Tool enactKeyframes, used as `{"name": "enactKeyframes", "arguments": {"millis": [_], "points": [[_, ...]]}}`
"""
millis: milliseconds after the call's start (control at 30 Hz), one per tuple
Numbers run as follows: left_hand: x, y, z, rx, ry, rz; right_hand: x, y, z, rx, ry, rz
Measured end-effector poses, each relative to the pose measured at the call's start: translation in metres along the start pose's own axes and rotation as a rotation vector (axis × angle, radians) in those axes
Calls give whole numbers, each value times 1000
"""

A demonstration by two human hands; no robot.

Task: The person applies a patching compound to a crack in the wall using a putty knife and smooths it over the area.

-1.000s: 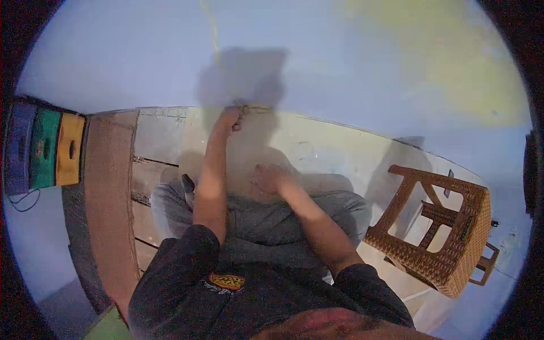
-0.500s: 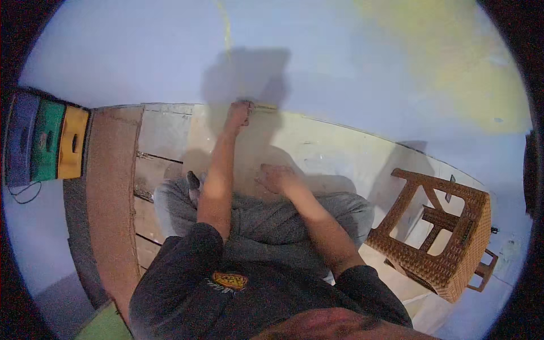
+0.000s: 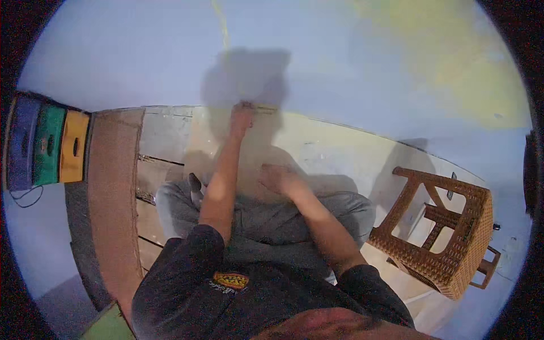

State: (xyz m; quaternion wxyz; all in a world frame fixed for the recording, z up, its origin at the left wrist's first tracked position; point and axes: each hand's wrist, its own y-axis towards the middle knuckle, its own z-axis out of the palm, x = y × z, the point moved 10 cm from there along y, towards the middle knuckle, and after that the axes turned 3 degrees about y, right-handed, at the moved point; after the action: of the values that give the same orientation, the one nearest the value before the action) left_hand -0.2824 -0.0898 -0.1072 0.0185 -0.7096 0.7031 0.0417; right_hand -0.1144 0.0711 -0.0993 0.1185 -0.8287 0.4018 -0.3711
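1. And here we are, low at the foot of the pale blue wall patched with yellow (image 3: pixel 141 56), where our left hand (image 3: pixel 242 118) is stretched out to the narrow seam (image 3: pixel 266 109) along the pale board floor (image 3: pixel 340 150).
2. Look at that left hand: fingers curled in like a loose fist, right at the seam. Is anything in them? We cannot tell; the small dark patch at the hand's far edge is too blurred to name.
3. Our right hand (image 3: pixel 276 180) is half curled, with nothing visible in it, nearer our body and a little right of the left, just before our crossed legs in grey trousers (image 3: pixel 255 226).
4. Technique, now! The big dark shadow (image 3: pixel 246 73) falls over the left hand, so we'd judge a lean sideways worthwhile for better light.
5. With the arm that far out, control probably suffers; shifting closer, bending the elbow and bracing the right hand on the floor should help.
6. On to the lettering: well behind the left hand, our black short-sleeved shirt (image 3: pixel 187 283) carries a red-and-yellow emblem (image 3: pixel 231 280) with pale script beside it.
7. Far left of both hands, the purple, green and yellow drawer unit (image 3: pixel 48 122) gives us no legible label.
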Motion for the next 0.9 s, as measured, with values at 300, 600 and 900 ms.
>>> {"name": "enactKeyframes", "arguments": {"millis": [300, 600, 900], "points": [[-3, -2, 32, 196, -583, -340, -21, -13, -7, -88, 24, 11], [-40, -20, -46, -471, -105, -34, -17, -8, -11, -224, 17, -129], [-18, -13, -26, -116, -51, -53, 8, -8, -18, -95, 84, -48]]}}
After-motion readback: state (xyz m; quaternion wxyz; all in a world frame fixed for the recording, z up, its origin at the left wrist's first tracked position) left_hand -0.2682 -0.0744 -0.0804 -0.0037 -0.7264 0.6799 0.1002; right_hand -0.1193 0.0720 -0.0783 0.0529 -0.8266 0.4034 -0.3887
